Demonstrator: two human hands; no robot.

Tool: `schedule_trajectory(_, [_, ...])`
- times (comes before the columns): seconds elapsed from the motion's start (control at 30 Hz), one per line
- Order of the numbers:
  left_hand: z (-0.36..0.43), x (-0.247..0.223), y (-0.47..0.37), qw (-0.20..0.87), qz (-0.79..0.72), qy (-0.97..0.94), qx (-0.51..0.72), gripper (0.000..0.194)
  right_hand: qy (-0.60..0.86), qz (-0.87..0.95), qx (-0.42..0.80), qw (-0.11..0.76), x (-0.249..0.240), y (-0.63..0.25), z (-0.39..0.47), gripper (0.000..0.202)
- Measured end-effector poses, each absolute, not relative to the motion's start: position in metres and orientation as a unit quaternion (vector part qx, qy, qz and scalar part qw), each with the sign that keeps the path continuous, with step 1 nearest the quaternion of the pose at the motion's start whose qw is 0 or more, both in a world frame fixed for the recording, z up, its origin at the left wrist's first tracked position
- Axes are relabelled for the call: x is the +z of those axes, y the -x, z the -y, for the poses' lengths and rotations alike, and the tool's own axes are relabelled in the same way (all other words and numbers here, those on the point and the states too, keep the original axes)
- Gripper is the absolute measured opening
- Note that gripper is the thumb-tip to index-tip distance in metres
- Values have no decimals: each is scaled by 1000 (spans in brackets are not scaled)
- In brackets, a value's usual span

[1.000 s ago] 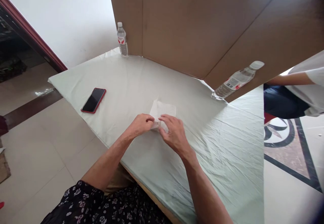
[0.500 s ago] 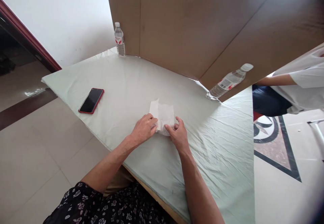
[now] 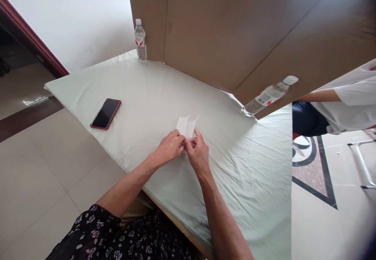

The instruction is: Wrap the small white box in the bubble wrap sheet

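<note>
A thin white sheet, like a paper tissue (image 3: 183, 125), is pinched at its near end between my two hands over the table. My left hand (image 3: 170, 146) grips its left side with curled fingers. Close against it, my right hand (image 3: 198, 150) pinches the right part, thumb and fingertips meeting near the left fingers. The sheet's far end stands up in two flaps with a fold between them. Its near part is hidden behind my fingers.
A phone in a red case (image 3: 105, 113) lies to the left on the pale green tablecloth (image 3: 141, 95). One water bottle (image 3: 140, 42) stands at the far left, another bottle (image 3: 268, 96) at the right. Both are by a brown cardboard panel (image 3: 202, 29). Beyond it sits a person in a white shirt (image 3: 349, 103).
My right hand has moved left, up to my left hand, bringing the right side of the white sheet over. The sheet, spread flat before, is now narrower and folded. The view has shifted slightly.
</note>
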State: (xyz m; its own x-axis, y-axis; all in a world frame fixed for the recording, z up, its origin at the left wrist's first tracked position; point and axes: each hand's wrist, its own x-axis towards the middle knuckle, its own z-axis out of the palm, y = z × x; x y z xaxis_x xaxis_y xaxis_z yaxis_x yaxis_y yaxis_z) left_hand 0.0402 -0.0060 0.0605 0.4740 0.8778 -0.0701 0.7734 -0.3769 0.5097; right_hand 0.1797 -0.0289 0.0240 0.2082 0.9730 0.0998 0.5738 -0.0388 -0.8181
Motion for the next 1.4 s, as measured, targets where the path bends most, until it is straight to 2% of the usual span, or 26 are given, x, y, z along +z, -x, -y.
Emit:
schedule_trajectory(0.1, [7,58,-39,276,-508,-805,132,25,664,625,220,348,23,-177,35,60])
schedule_trajectory(0.33, [6,34,-31,381,-506,-725,270,60,607,735,119,277,26,-175,62,56])
schedule_trajectory(0.47, [10,27,-36,374,-536,-692,307,49,604,743,109,269,25,-181,63,56])
schedule_trajectory(0.57, [13,26,-42,321,-531,-722,305,40,597,716,206,299,27,-190,55,61])
schedule_trajectory(0.67, [12,26,-46,299,-533,-742,277,43,587,663,309,348,32,-202,45,57])
schedule_trajectory(0.8, [7,35,-45,303,-525,-764,224,52,622,602,276,417,36,-214,29,48])
schedule_trajectory(0.93, [7,43,-44,311,-521,-769,199,56,609,654,246,377,29,-215,9,51])
schedule_trajectory(1.07, [12,42,-45,268,-507,-794,202,58,583,703,253,320,17,-213,-7,48])
schedule_trajectory(1.23, [13,35,-46,226,-498,-818,176,35,627,618,270,390,13,-224,-14,42])
schedule_trajectory(1.3, [12,32,-46,224,-499,-818,178,32,657,560,307,400,14,-231,-21,47])
schedule_trajectory(1.4, [13,31,-46,222,-499,-817,185,32,665,517,399,363,14,-234,-38,61])
